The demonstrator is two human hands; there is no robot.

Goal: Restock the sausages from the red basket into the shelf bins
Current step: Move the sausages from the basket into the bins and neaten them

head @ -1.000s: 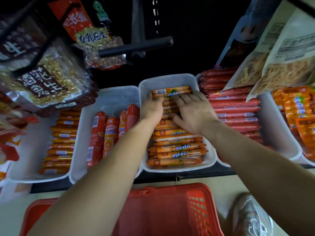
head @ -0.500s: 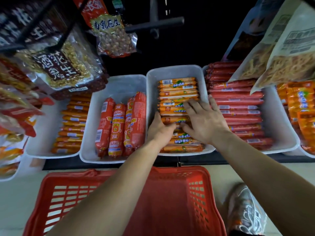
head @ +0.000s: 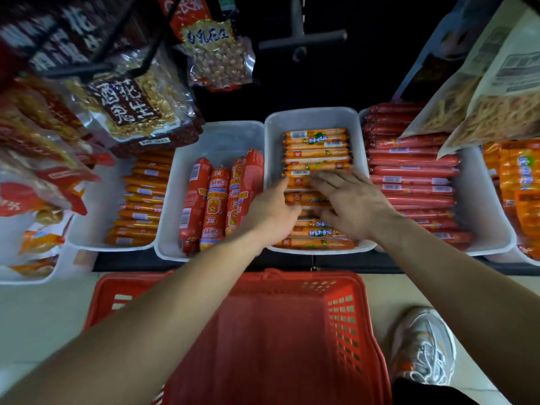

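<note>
On the shelf (head: 204, 263), the right hand (head: 350, 206) lies spread on 甜玉米香肠 sausages (head: 317, 141); the left hand (head: 271, 210) hides its grip.

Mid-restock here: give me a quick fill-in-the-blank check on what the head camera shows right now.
1. The left hand and right hand both touch sausages coloured ___, in the middle bin.
2. The next bin to the right holds sausages coloured ___.
3. On the floor, right of the basket, a ___ shows.
Missing words: orange; red; shoe.
</note>
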